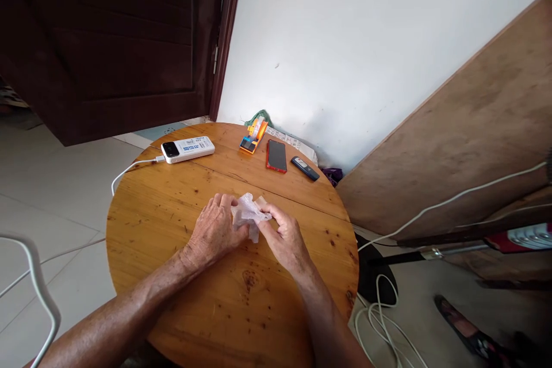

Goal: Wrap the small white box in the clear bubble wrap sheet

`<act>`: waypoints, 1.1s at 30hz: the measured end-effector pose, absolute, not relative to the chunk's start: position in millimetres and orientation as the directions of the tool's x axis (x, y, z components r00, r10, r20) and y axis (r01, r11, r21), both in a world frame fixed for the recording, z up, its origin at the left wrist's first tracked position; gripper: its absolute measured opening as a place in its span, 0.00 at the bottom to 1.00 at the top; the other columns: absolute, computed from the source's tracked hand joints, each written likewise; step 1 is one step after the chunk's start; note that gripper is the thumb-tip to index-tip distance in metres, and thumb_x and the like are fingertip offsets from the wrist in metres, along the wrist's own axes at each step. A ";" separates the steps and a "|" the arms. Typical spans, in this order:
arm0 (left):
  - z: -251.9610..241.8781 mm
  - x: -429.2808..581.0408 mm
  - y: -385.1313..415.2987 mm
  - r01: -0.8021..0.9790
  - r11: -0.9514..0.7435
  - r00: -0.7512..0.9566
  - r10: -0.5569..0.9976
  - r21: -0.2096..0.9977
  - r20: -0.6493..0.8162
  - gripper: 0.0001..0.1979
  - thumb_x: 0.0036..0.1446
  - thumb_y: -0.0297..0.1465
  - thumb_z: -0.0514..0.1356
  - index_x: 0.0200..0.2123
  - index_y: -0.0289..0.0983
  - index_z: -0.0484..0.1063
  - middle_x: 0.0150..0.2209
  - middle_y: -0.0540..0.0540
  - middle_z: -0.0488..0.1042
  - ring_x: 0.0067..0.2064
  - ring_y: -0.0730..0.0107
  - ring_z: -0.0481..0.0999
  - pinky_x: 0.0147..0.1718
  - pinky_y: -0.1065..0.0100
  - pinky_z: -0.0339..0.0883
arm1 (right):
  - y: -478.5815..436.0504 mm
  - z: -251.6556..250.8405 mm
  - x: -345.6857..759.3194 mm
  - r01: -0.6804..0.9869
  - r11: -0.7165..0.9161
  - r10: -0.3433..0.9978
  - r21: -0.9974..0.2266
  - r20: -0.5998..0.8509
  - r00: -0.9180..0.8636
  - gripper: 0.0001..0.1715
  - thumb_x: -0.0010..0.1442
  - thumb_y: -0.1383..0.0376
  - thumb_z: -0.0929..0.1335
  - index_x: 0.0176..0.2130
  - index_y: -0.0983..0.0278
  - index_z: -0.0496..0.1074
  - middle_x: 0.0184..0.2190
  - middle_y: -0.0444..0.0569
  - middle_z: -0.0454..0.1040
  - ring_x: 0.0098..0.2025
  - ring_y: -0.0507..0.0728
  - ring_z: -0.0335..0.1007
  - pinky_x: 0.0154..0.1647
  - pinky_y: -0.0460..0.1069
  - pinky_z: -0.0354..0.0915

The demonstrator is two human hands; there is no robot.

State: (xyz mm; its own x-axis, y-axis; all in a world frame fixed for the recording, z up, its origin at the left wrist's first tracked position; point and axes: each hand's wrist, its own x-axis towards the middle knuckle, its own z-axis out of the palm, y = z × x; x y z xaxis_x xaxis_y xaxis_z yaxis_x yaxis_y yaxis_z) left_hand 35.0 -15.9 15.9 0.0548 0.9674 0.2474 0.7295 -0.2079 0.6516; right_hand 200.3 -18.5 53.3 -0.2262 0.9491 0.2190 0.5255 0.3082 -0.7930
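A crumpled, thin whitish plastic bag is held between my two hands above the middle of the round wooden table. My left hand lies along the bag's left side, its fingers curled at the edge and its thumb below. From the right, my right hand pinches the bag between thumb and forefinger. A small beige patch shows by the right fingertips; I cannot make out what it is.
At the table's far side are a white power bank with a cable, an orange tape dispenser, a red-edged smartphone and a small dark handset. Looped white cable lies on the floor at right. A dark door stands left.
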 end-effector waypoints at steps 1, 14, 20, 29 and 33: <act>16.5 34.9 -15.8 0.720 -0.206 0.050 0.968 0.662 0.247 0.21 0.50 0.34 0.64 0.48 0.38 0.65 0.45 0.42 0.71 0.48 0.54 0.73 0.47 0.56 0.69 | -20.6 53.1 201.2 0.534 0.328 0.942 -0.779 0.226 -0.248 0.11 0.61 0.66 0.63 0.39 0.61 0.74 0.36 0.48 0.78 0.39 0.57 0.74 0.39 0.48 0.68; 16.2 26.9 -7.8 0.489 -0.371 0.235 0.928 0.789 0.291 0.05 0.52 0.28 0.61 0.33 0.38 0.67 0.54 0.40 0.69 0.49 0.60 0.75 0.44 0.61 0.71 | -47.1 15.8 214.9 0.674 0.631 0.766 -0.384 0.450 -0.460 0.32 0.56 0.70 0.68 0.59 0.59 0.65 0.62 0.56 0.65 0.63 0.66 0.61 0.61 0.63 0.63; 17.7 18.1 -10.1 0.531 -0.476 0.394 0.871 0.701 0.294 0.03 0.54 0.28 0.58 0.34 0.39 0.66 0.36 0.48 0.72 0.41 0.64 0.74 0.43 0.63 0.69 | -44.0 -3.2 212.1 0.716 0.645 0.722 -0.266 0.518 -0.458 0.37 0.56 0.78 0.63 0.63 0.58 0.60 0.61 0.56 0.64 0.64 0.63 0.60 0.62 0.62 0.64; 15.3 21.5 -11.7 0.550 -0.495 0.407 0.862 0.673 0.302 0.06 0.55 0.28 0.57 0.38 0.39 0.66 0.40 0.45 0.73 0.42 0.63 0.73 0.43 0.63 0.67 | -41.5 -0.8 211.2 0.711 0.641 0.719 -0.290 0.552 -0.423 0.32 0.56 0.78 0.62 0.57 0.58 0.66 0.59 0.56 0.66 0.60 0.62 0.65 0.60 0.59 0.66; 28.1 23.3 -14.3 0.531 -0.410 0.370 0.899 0.742 0.232 0.06 0.55 0.29 0.58 0.38 0.39 0.68 0.37 0.48 0.74 0.34 0.69 0.72 0.34 0.69 0.64 | -41.1 6.8 213.5 0.641 0.631 0.755 -0.437 0.535 -0.379 0.26 0.60 0.74 0.63 0.56 0.59 0.66 0.56 0.56 0.70 0.58 0.62 0.67 0.58 0.57 0.66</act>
State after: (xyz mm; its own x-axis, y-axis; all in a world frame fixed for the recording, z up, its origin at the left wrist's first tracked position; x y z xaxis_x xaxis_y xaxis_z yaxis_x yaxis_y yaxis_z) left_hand 23.3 -14.3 28.1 0.3705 0.8995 0.2318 0.5309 -0.4098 0.7417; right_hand 213.5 -41.1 6.8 -0.3790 0.7553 0.5346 0.6411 0.6309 -0.4369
